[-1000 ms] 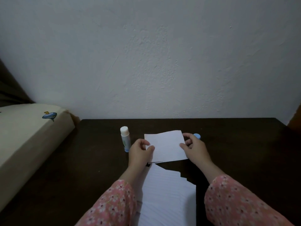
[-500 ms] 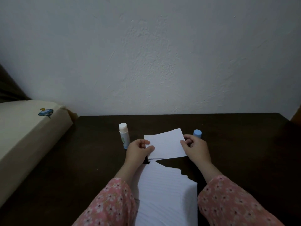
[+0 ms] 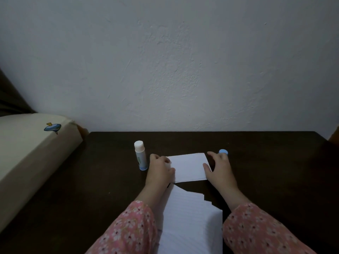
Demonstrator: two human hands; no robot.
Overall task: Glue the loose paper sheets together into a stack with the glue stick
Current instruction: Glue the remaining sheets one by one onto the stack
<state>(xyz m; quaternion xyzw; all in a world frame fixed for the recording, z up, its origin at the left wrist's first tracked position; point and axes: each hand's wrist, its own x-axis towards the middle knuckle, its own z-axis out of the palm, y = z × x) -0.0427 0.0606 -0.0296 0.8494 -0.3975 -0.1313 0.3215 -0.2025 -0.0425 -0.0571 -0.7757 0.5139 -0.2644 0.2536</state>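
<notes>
- While both hands bore on it, the small paper sheet point(image 3: 189, 166) lay flat on the dark table point(image 3: 275, 171), squared between them, apparently so that its edges lined up with whatever lay under it.
- Left hand point(image 3: 160, 170) rested on the sheet's left edge, fingers curled loosely downward and pressing; no pinch was evident.
- Right hand point(image 3: 218, 167) rested at the right edge, fingers spread and fairly straight, the thumb on the paper; it held nothing.
- Glue stick point(image 3: 140, 155) stood upright just beside the left hand, uncapped to judge from the white tip, and within easy reach for the next coat.
- Blue cap point(image 3: 223, 152) sat on the table just behind the right hand, clear of the work.
- Pile of loose sheets point(image 3: 190, 217) lay nearer the person, between the 2 sleeves, fanned unevenly; judged to be the supply not yet glued.
- Whether more than 1 sheet lay beneath the pressed one could not be told.
- Cushion point(image 3: 27, 153) lay off the table's left side, well apart.
</notes>
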